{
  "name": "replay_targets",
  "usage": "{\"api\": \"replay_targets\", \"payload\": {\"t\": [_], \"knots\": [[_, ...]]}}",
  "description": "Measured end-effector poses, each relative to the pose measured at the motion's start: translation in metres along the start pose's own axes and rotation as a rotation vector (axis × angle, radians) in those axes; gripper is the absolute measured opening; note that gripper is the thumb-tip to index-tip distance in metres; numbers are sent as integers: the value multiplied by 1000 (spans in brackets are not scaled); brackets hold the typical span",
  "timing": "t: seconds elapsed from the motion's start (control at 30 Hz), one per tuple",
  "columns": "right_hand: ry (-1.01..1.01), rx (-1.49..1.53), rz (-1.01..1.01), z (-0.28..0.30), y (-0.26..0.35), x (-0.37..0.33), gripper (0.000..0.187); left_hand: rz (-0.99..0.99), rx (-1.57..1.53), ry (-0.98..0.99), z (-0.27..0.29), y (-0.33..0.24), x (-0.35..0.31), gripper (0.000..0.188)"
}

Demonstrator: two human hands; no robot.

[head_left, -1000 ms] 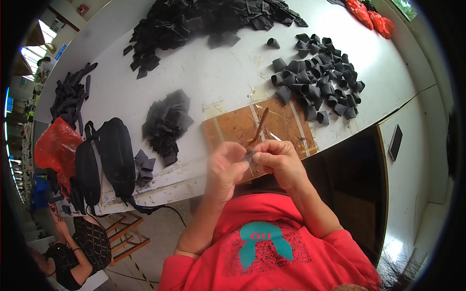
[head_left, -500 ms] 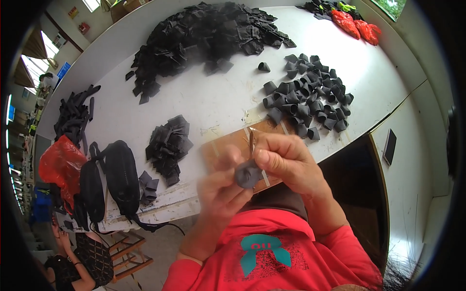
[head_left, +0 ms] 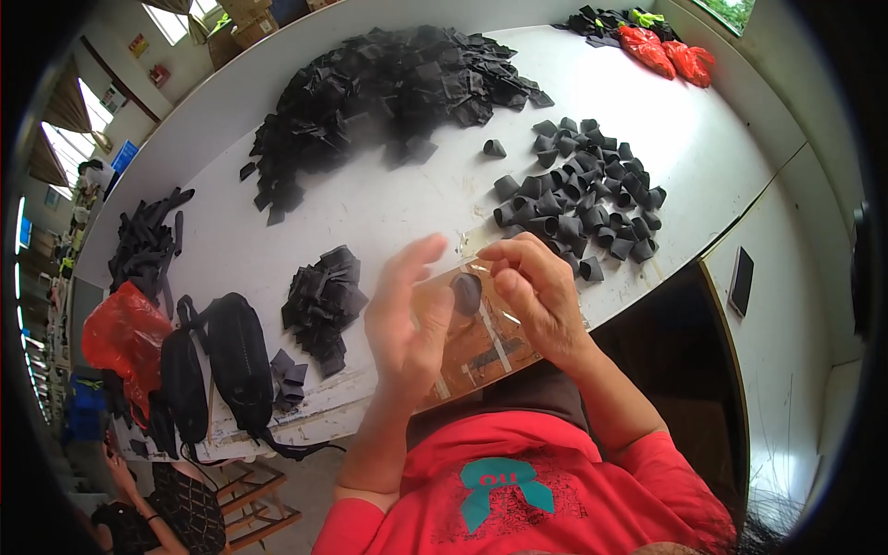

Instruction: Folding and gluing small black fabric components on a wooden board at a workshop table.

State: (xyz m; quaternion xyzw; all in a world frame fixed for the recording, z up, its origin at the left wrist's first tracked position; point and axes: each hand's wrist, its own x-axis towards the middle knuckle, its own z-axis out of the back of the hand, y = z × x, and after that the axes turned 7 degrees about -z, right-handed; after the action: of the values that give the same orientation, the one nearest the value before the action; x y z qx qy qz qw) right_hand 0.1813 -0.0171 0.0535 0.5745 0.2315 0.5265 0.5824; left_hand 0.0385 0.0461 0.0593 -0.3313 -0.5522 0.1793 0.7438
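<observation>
- One rounded dark-grey piece [head_left: 465, 294] is between our left hand [head_left: 405, 324] and our right hand [head_left: 536, 294], above the wooden board [head_left: 520, 342]; we cannot tell whether it touches our left thumb.
- From our left grip the piece lies to the right, from our right grip to the left and slightly nearer our body; our left thumb is closer. Its longer axis runs roughly away from us.
- Our left fingers are spread, thumb apart, and blurred; our right fingers curl loosely, index and thumb tips parted, with nothing visible between them.
- The board is glossy brown, crossed by pale tape, with a flat dark strip [head_left: 495, 354] on it.
- Beyond our right hand, short flared tubes [head_left: 583, 190] of matt, fabric-like material crowd the smooth white surface [head_left: 425, 199].
- Left of us we see thin, overlapping flat black pieces [head_left: 324, 301] and a crinkled, shiny red plastic bag [head_left: 125, 333].
</observation>
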Motion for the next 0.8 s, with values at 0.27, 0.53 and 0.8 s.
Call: {"api": "replay_targets", "payload": {"t": [0.27, 0.53, 0.8], "knots": [[-85, -290, 311, -9, 22, -2, 30, 245, -553, -342, -7, -14, -3, 7], [-136, -317, 328, -11, 29, -3, 31, 345, -725, -506, -6, -11, -6, 10], [-45, -70, 136, 0, 37, -3, 35, 253, -549, -393, -16, -27, 5, 6]]}}
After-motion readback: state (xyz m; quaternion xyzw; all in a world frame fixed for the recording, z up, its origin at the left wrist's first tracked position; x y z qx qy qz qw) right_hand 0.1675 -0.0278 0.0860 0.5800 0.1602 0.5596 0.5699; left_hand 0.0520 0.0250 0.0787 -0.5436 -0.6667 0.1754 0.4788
